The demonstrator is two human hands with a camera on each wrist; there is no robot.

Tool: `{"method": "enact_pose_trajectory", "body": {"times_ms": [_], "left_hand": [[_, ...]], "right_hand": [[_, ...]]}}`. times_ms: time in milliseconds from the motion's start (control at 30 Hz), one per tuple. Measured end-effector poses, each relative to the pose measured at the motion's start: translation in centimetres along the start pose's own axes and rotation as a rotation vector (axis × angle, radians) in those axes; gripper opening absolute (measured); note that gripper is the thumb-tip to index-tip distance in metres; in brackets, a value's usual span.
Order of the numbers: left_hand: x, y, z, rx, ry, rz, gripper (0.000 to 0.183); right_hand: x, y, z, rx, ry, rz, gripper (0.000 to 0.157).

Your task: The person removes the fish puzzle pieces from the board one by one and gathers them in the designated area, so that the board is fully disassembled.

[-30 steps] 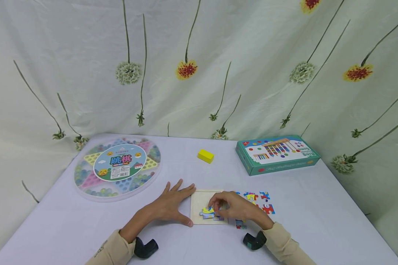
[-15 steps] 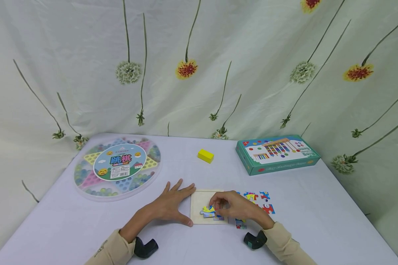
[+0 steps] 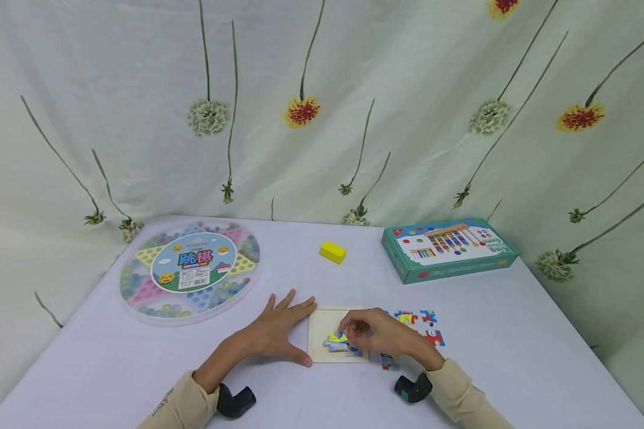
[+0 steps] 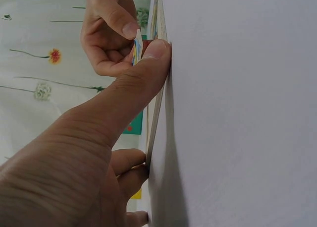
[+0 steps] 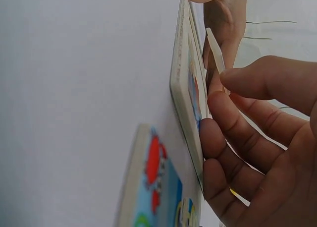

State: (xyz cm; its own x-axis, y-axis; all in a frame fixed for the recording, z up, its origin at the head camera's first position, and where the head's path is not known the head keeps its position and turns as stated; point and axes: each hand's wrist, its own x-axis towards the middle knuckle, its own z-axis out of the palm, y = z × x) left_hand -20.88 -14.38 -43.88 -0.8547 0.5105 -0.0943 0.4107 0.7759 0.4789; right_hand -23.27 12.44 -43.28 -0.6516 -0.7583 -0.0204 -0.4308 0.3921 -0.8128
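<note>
A shallow wooden puzzle tray (image 3: 322,322) lies on the white table. My left hand (image 3: 276,330) is spread flat along its left side, the thumb and forefinger touching that edge. Between thumb and fingers, my right hand (image 3: 378,333) pinches a jigsaw piece (image 3: 335,343) with yellow and light blue on it. In the right wrist view this held piece (image 5: 215,51) tilts above the tray, while the lower fingers rest at the tray's edge. Another puzzle piece (image 3: 354,354) lies in the tray's near right corner, partly under the right hand in the head view.
Several loose jigsaw pieces (image 3: 434,338) lie right of the tray, some hidden by the right hand. A yellow block (image 3: 333,252) sits farther back. A round Chinese checkers set (image 3: 193,268) is at the left, a green game box (image 3: 451,250) at the back right.
The held jigsaw piece and right hand have shifted very slightly right and away, showing more of the piece lying in the corner. The left hand has stayed still.
</note>
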Motion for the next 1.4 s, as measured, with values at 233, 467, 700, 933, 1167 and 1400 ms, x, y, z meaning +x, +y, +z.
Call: {"method": "enact_pose_trajectory", "body": {"times_ms": [233, 467, 700, 933, 1167, 1400], "left_hand": [[0.1, 0.0, 0.0, 0.004, 0.003, 0.006, 0.108], [0.1, -0.1, 0.1, 0.006, 0.003, 0.004, 0.108], [0.1, -0.2, 0.1, 0.004, 0.004, 0.005, 0.109], [0.1, 0.0, 0.1, 0.001, 0.007, 0.010, 0.108], [0.2, 0.0, 0.1, 0.005, 0.004, 0.005, 0.109], [0.1, -0.1, 0.1, -0.001, 0.006, -0.001, 0.108]], "right_hand": [[-0.1, -0.1, -0.1, -0.003, 0.005, 0.000, 0.019], [-0.1, -0.2, -0.3, 0.002, -0.001, -0.005, 0.020], [-0.2, -0.4, -0.4, 0.001, -0.002, -0.015, 0.019], [-0.5, -0.3, -0.6, -0.005, 0.006, -0.007, 0.019], [-1.1, -0.2, -0.9, -0.008, 0.020, -0.003, 0.021], [-1.7, -0.1, -1.3, -0.024, 0.037, 0.023, 0.024]]}}
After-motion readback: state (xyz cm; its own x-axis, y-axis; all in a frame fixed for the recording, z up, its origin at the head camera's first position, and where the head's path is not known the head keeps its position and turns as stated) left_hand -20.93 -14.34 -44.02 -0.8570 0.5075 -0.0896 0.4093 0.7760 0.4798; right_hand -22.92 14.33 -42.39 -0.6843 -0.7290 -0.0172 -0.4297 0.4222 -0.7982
